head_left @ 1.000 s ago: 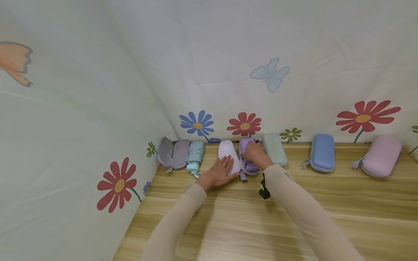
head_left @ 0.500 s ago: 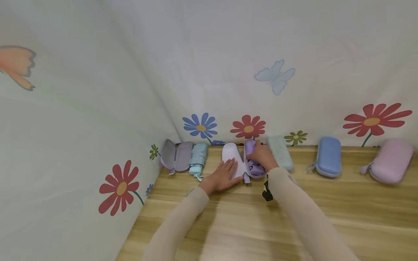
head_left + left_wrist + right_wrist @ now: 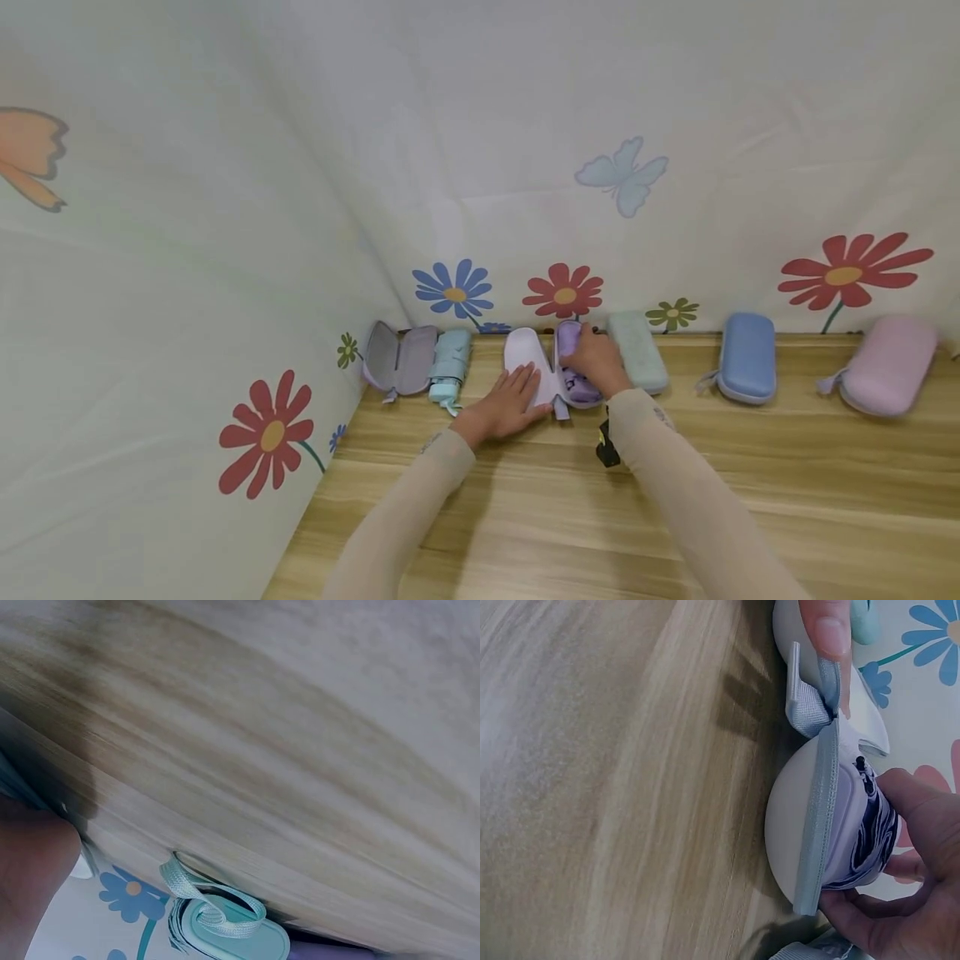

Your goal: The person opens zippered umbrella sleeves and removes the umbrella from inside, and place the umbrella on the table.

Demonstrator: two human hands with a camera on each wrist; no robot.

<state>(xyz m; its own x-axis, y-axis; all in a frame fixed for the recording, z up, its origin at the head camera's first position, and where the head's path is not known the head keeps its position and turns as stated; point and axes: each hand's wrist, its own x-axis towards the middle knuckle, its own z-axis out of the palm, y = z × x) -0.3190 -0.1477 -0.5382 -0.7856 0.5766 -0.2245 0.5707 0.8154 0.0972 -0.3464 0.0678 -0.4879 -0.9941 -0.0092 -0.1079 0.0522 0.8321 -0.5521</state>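
An unzipped hard case (image 3: 522,343) lies spread in two halves at the table's back edge, in the head view. My left hand (image 3: 504,406) presses its pale half with straight fingers; in the right wrist view the left thumb (image 3: 830,634) touches the zipper edge by the pull tab. Inside the other half (image 3: 786,814) sits a folded purple umbrella (image 3: 877,832). My right hand (image 3: 598,362) holds this umbrella, thumb on one side and fingers on the other. In the left wrist view only part of the left hand (image 3: 30,877) shows.
Left of the case lie a folded mint umbrella (image 3: 451,360) with a wrist loop and an open grey-lilac case (image 3: 416,362). To the right are a pale green case (image 3: 637,354), a blue case (image 3: 747,358) and a pink case (image 3: 888,367). Flowered cloth (image 3: 465,208) stands behind.
My right hand has shifted slightly toward the right side of the purple umbrella, showing more of it. The left hand stays on the case's pale half. The head view sways a little.
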